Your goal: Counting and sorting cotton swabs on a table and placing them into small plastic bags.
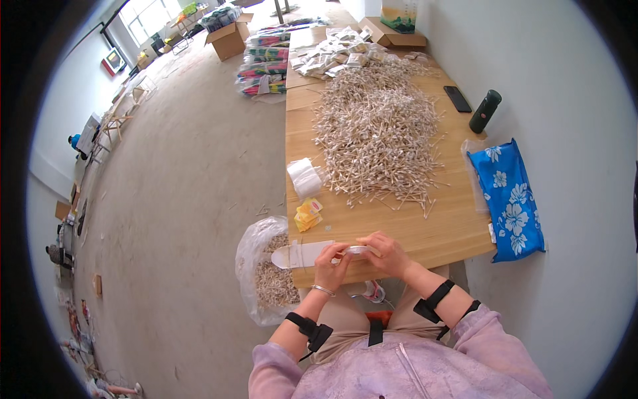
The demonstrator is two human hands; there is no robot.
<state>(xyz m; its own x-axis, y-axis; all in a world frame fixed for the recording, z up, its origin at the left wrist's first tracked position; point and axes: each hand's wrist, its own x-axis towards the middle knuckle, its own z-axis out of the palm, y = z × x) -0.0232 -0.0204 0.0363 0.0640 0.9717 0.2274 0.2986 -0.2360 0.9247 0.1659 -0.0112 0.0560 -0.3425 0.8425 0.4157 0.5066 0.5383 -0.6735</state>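
Observation:
At the table's near edge my left hand and my right hand come together, fingers closed. Between their fingertips they pinch a small white plastic bag; its contents, if any, cannot be made out. Just left of my left hand lies a white board with a rounded end, sticking out past the table's left edge. Yellow cards and a stack of clear-white plastic bags lie beyond it. A large heap of cotton swabs spreads over the middle of the table.
Filled packets and a cardboard box occupy the far end. A phone, a dark bottle and a blue flowered pouch line the right side by the wall. A plastic sack of swabs stands left of the table.

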